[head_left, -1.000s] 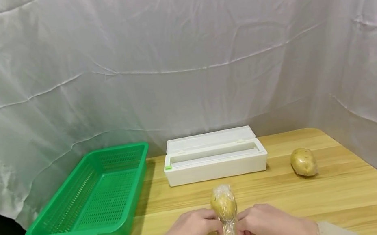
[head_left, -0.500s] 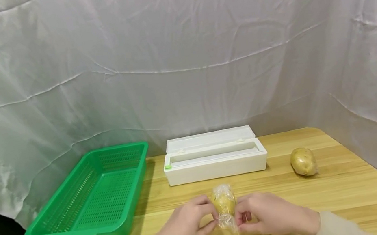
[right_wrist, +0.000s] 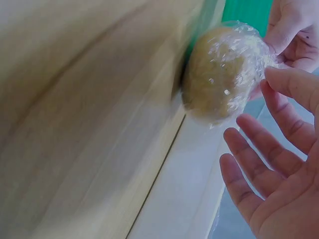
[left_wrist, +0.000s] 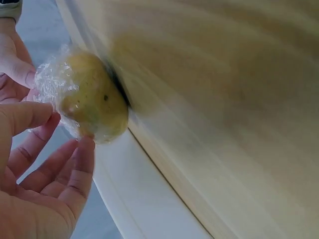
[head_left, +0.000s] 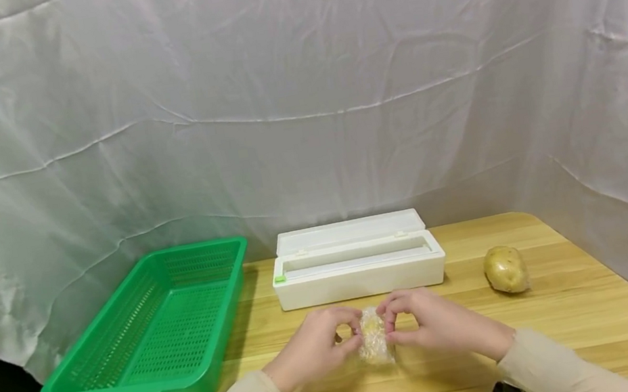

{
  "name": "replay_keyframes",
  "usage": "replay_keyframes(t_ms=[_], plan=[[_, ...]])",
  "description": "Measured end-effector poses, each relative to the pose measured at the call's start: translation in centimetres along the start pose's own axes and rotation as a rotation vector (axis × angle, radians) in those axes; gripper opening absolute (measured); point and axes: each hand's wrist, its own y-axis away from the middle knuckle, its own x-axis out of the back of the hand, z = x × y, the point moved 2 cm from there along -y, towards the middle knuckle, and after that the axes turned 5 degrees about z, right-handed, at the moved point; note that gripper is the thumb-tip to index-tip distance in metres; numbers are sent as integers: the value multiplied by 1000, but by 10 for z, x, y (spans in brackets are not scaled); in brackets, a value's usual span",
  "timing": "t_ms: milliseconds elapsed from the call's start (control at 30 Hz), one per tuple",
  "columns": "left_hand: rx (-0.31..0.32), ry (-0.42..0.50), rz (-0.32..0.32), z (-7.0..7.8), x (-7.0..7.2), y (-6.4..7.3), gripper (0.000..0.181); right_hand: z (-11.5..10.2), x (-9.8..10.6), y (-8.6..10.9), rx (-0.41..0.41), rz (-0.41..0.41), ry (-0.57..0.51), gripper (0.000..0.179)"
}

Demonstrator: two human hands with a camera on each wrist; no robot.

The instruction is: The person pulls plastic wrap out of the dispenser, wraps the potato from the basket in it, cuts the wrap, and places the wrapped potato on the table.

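A potato [left_wrist: 94, 94] wrapped in clear cling film [head_left: 377, 350] lies on the table between my two hands. From its left side my left hand [head_left: 316, 348] pinches the film between thumb and forefinger, and its other fingertips rest by the potato in the left wrist view. Opposite it, my right hand [head_left: 429, 321] pinches the film with thumb and forefinger, the remaining fingers spread loosely. Crumpled film covers the upper side of the potato, while bare-looking yellow skin with a dark spot shows low down in the left wrist view.
Behind the hands stands a white cling film dispenser box [head_left: 361, 281] with its lid raised. A green perforated basket [head_left: 207, 377] sits at the left. Another potato [head_left: 506, 270], film around it, lies on the wooden table [head_left: 580, 318] at the right. A grey curtain [head_left: 344, 150] hangs behind.
Both hands have moved forward, away from the body, along the potato. The film tail that stretched toward me is now folded up over the potato.
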Motion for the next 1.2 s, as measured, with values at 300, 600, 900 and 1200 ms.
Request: replay_keyframes(t_ms=[300,600,900,1200], plan=[[-2,35,40,-8,-2,-9,17,12,-5,-11,-29,23,-26,15],[25,57,60,-12,-4,-10,17,13,-9,-15,-36,66,-16,15],[-170,-87,138,-7,-7,-6,22,3,-10,-10,96,91,68,16],[-307,-127,113,-6,-3,-5,17,1,-13,-6,133,94,96,7]])
